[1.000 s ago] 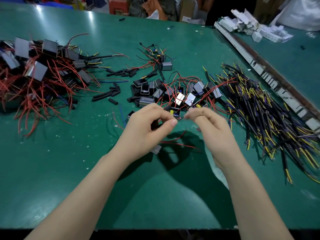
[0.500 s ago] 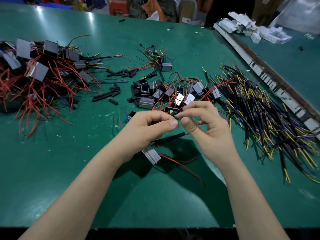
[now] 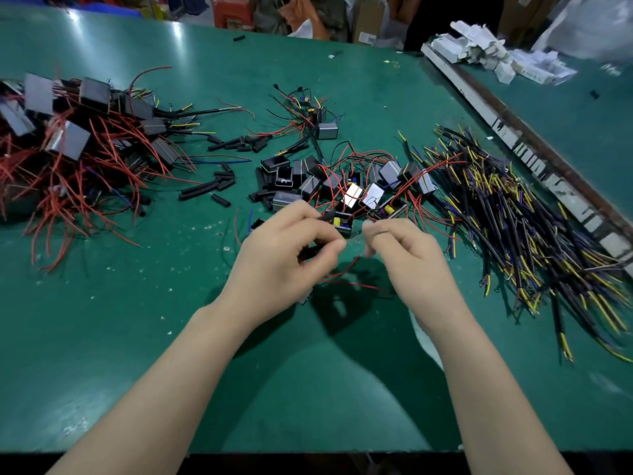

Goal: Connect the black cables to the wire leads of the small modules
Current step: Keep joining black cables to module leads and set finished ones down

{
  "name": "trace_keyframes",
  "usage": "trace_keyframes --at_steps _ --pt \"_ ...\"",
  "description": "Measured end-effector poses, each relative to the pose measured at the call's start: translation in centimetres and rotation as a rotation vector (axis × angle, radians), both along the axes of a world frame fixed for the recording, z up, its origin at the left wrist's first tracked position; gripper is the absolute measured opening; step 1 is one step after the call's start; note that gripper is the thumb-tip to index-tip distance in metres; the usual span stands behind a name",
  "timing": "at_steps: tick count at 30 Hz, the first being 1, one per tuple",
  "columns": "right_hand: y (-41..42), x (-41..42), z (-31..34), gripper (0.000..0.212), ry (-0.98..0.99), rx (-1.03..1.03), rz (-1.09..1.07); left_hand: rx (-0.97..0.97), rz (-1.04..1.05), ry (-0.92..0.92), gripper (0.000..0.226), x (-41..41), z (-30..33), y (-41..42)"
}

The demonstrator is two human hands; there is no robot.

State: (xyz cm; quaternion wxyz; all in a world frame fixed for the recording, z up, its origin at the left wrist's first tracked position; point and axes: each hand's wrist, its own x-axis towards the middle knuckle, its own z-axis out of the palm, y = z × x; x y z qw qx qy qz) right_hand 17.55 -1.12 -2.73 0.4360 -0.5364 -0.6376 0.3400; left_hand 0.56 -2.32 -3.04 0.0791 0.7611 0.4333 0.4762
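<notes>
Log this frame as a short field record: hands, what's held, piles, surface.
surface: green table
left hand: fingers closed around a black cable, above the table
right hand: fingertips pinched shut; what they pinch is too small to tell
between hands: thin red wire leads trailing down
left pile: modules with red leads
centre pile: small modules, loose black sleeve pieces
right pile: black cables with yellow and blue ends
far right: white boxes

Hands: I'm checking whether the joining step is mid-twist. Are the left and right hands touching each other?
Apart. The head view shows green table between the left hand fingertips and the right hand.
</notes>
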Motion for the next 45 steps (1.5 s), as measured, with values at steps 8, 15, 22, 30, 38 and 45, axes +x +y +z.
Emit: trace_keyframes --at_steps 8,15,22,30,38,45 --pt "-0.9 0.1 1.1 0.021 -0.012 0.285 0.097 -0.419 -0.109 -0.532 0.006 0.0 1.0 -0.1" --pt "-1.0 -0.2 0.7 0.017 -0.148 0.455 0.095 -0.567 -0.224 -0.551 0.009 -0.1 1.1 -0.2" --pt "-1.0 -0.2 0.6 0.011 -0.186 0.393 0.041 -0.442 -0.198 -0.395 0.007 -0.1 0.7 0.0" --pt "-0.3 -0.4 0.7 0.039 -0.085 -0.064 0.027 0.117 -0.014 0.135 0.015 0.0 -0.5 -0.1" --pt "-0.9 -0.2 1.2 0.010 -0.060 0.279 -0.010 -0.370 -0.130 -0.466 0.008 0.2 1.3 -0.3" --pt "-1.3 -0.2 1.1 0.017 -0.087 0.518 0.077 -0.716 -0.301 -0.634 0.013 0.2 1.3 -0.2"
